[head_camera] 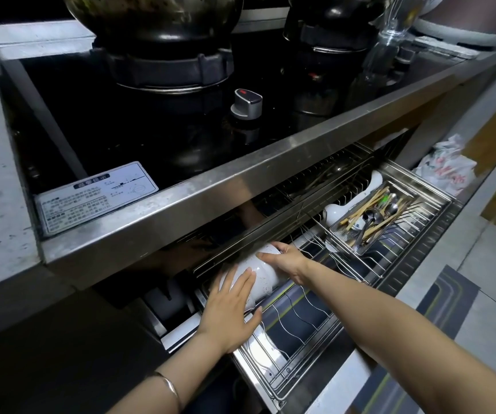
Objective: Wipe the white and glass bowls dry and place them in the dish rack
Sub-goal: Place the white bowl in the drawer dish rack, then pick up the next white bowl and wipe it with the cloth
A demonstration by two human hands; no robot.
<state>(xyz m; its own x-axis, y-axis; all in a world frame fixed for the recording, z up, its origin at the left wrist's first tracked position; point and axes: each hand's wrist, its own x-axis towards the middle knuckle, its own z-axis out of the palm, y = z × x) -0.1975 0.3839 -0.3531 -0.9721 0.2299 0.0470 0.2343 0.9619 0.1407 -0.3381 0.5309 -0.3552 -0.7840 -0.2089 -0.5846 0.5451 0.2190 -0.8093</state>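
Observation:
A white bowl lies on its side in the left end of the pulled-out wire dish rack under the stove. My left hand rests flat on the bowl's near side, fingers straight. My right hand grips the bowl's base end from the right, fingers curled over it. Another white bowl sits upside down farther right in the rack. No glass bowl is in view.
A steel cutlery tray with chopsticks and spoons sits in the rack's right part. The stove's steel front edge overhangs the drawer. Above are a knob and two pots on burners. A plastic bag lies at right.

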